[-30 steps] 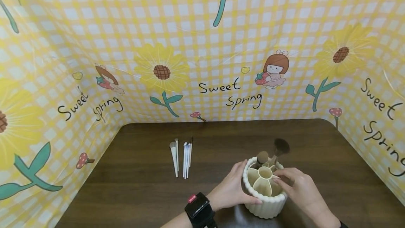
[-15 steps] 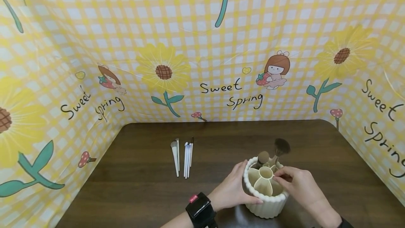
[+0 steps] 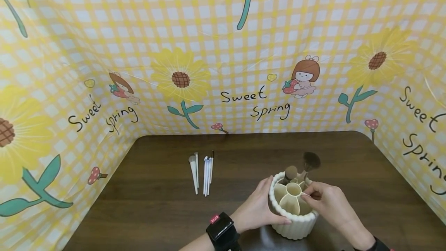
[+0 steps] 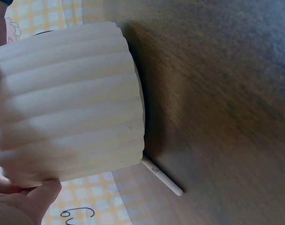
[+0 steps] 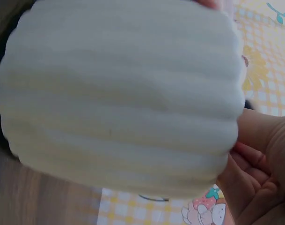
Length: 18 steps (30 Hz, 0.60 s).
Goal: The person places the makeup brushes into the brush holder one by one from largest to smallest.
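A cream, ribbed makeup brush holder [image 3: 294, 229] with a scalloped rim and petal-shaped compartments stands on the table. My left hand [image 3: 256, 208] grips its left side, thumb on the near side and fingers toward the back. My right hand [image 3: 332, 206] reaches over the right rim, thumb and forefinger pinching the divider [image 3: 300, 193] beside the round centre compartment. Two makeup brushes stand in the back compartments: a rounded brown one [image 3: 290, 172] and a wide dark fan-shaped one [image 3: 311, 160]. The ribbed wall [image 5: 119, 103] fills most of the right wrist view and hides the fingertips there.
Left of the holder, several slim white brushes [image 3: 208, 175] lie side by side, with a wider white-handled brush [image 3: 193, 173] nearby. The dark wooden table [image 3: 150, 212] ends at a yellow checked cloth [image 3: 240, 57] around its back and sides.
The right thumb and forefinger have drawn closer together on the divider, and that hand has shifted slightly. Holder, left hand and loose brushes keep their places, apart from a small camera shift.
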Available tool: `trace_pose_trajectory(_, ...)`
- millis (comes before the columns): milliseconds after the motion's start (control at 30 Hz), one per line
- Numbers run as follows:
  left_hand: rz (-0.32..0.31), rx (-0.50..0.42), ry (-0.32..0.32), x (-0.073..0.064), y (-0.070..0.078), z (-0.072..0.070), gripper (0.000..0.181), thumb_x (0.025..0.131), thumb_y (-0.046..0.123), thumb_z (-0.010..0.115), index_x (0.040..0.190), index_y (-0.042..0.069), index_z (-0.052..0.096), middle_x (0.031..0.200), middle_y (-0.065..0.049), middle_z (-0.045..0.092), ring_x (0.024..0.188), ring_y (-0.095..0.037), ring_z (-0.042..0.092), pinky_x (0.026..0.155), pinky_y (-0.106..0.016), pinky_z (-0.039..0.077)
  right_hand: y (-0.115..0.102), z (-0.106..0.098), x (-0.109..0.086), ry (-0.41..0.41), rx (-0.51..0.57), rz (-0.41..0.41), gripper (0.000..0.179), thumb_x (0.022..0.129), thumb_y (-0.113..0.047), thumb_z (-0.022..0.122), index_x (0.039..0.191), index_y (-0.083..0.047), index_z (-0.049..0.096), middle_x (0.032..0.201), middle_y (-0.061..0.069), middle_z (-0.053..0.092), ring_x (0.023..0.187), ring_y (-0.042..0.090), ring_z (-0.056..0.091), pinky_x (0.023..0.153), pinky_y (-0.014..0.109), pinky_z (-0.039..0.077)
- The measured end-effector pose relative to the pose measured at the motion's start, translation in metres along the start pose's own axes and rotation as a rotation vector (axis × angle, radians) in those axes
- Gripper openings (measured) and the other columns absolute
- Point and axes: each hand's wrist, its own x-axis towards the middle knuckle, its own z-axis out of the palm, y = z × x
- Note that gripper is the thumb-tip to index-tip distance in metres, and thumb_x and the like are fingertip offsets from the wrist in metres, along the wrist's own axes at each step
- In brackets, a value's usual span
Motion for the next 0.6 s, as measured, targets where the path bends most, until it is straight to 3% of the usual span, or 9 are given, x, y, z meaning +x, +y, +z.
trace_pose_trajectory(200,0.001,0.003,0.019,0.0,0.001,0.001,0.113,0.066,0.046,0.084,0.15,0.004,0.022,0.15,-0.012,0.035,0.131,-0.023,0.046,0.103,-0.034,0.045,-0.007,0.005,-0.003,0.066,0.0,0.034,0.025,0.07,0.001,0.077,0.064,-0.019,0.062,0.061,-0.012,0.063,0.061,-0.014,0.048,0.052,0.008,0.04)
trace_pose_trajectory(600,-0.001,0.012,0.039,-0.001,0.002,0.002,0.112,0.067,0.049,0.083,0.15,0.005,0.022,0.149,-0.012,0.035,0.129,-0.023,0.048,0.101,-0.034,0.047,-0.023,0.012,-0.005,0.112,-0.062,0.153,0.023,0.066,0.0,0.074,0.062,-0.019,0.06,0.06,-0.011,0.061,0.056,-0.01,0.045,0.053,0.019,0.043)
